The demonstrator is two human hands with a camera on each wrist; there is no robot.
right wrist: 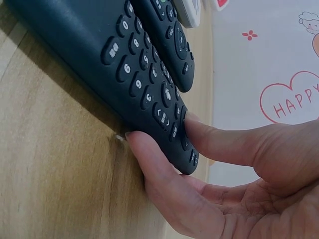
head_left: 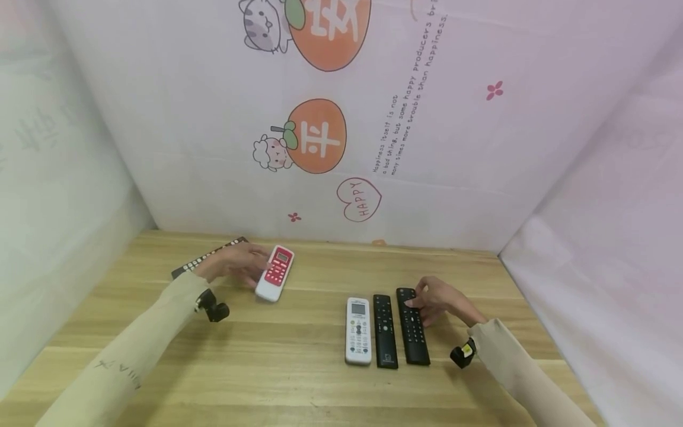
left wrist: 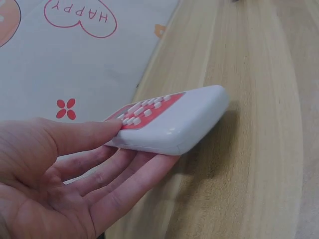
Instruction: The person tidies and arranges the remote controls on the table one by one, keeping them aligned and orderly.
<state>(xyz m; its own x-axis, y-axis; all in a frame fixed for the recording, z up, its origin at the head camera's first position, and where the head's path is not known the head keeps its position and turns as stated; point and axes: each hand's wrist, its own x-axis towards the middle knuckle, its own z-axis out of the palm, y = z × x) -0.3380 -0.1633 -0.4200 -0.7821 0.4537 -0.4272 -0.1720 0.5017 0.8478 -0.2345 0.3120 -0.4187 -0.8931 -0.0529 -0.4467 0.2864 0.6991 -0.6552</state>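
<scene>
The left hand (head_left: 242, 261) pinches a white remote with a red face (head_left: 278, 270), thumb on the buttons and fingers beneath; in the left wrist view this remote (left wrist: 169, 122) is tilted, with a shadow under it. On the right, the right hand (head_left: 440, 298) grips the upper end of a black remote (head_left: 413, 326). In the right wrist view the right hand's thumb lies on that black remote's face (right wrist: 99, 55) and a finger is at its side edge. Beside it lie a second black remote (head_left: 385, 332) and a white remote with a small screen (head_left: 358, 332).
A dark remote (head_left: 184, 268) with pale buttons lies at the back left, partly hidden behind the left hand and wrist. The wooden table (head_left: 277, 367) meets a printed white cloth wall (head_left: 213, 148) at the back, with cloth walls at both sides.
</scene>
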